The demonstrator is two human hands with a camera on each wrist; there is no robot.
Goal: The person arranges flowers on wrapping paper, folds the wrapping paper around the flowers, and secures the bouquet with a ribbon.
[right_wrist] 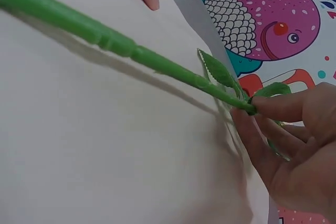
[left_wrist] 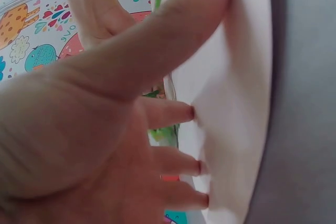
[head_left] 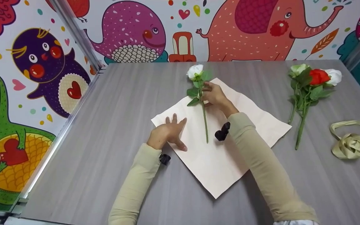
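A white artificial rose [head_left: 195,72] with a long green stem [right_wrist: 157,64] lies along a pale pink sheet of paper [head_left: 211,168], its bloom past the paper's far edge. My right hand [head_left: 216,95] pinches the stem between thumb and fingers near the leaves, as the right wrist view shows up close. To the left of the stem, my left hand [head_left: 169,132] rests on the paper's left side with fingers spread. In the left wrist view its fingertips [left_wrist: 197,169] touch the sheet.
At the right lies a group of artificial roses, among them a red one [head_left: 319,77], a white one [head_left: 334,77] and a pale green one [head_left: 298,69]. Nearer sits a coiled, pale gold ribbon [head_left: 352,145]. A wall with cartoon animals borders the grey table [head_left: 89,162].
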